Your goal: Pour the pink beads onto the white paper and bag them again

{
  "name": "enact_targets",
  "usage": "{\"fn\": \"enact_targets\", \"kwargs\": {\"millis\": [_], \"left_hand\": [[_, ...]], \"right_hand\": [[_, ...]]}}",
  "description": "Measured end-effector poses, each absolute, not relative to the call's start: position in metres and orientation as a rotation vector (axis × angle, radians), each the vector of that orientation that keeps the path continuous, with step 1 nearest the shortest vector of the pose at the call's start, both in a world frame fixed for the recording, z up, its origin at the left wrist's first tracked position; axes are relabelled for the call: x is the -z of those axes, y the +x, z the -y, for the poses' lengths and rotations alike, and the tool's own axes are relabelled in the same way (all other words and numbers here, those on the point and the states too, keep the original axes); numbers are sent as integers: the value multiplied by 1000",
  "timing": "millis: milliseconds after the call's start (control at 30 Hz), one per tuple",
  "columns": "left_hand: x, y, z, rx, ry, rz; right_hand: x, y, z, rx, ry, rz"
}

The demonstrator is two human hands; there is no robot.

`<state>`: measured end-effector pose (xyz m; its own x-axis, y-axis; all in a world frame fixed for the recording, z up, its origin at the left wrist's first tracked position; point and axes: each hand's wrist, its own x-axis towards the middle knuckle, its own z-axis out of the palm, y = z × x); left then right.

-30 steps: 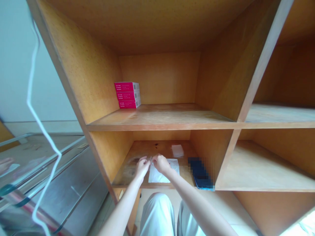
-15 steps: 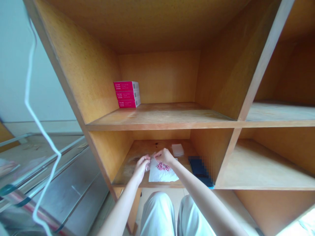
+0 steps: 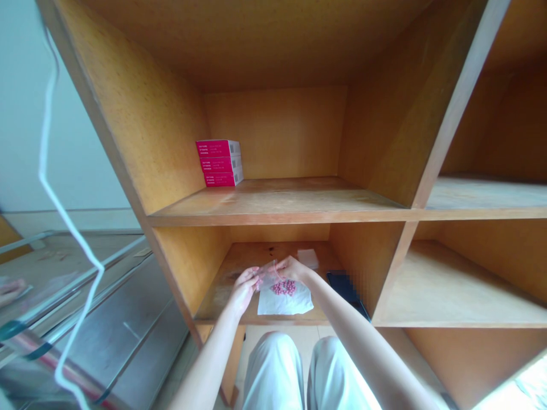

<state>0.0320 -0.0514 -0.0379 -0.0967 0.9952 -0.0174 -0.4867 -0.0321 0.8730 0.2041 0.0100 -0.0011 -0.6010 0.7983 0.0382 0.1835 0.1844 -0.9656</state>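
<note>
Wood shelf (image 3: 217, 302) under grip. Clear bag (image 3: 267, 275) held in L hand (image 3: 245, 286), fingers part-curled; pink beads (image 3: 284, 288) apparently pinched by strand end in R hand (image 3: 291, 268), rest piled on white sheet (image 3: 284, 306), wearer's side of grip, nearer R.

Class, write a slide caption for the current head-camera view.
Left hand and right hand at a clear plastic bag, beside pink beads on a white sheet.
</note>
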Motion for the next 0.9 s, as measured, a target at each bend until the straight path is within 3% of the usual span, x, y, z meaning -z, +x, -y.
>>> {"fn": "enact_targets", "kwargs": {"millis": [333,567,733,900], "left_hand": [[44,27,43,-1559,609,-812],[66,33,44,-1502,537,-849],[63,52,53,-1296,712,-804],[54,62,55,-1309,757,-663]], "right_hand": [[-21,203,-5,-1387,-836,1877],[-33,201,-3,-1343,-1021,1870],[-38,201,0,-1548,-940,1820],[-40,203,4,-1750,-912,1744]]}}
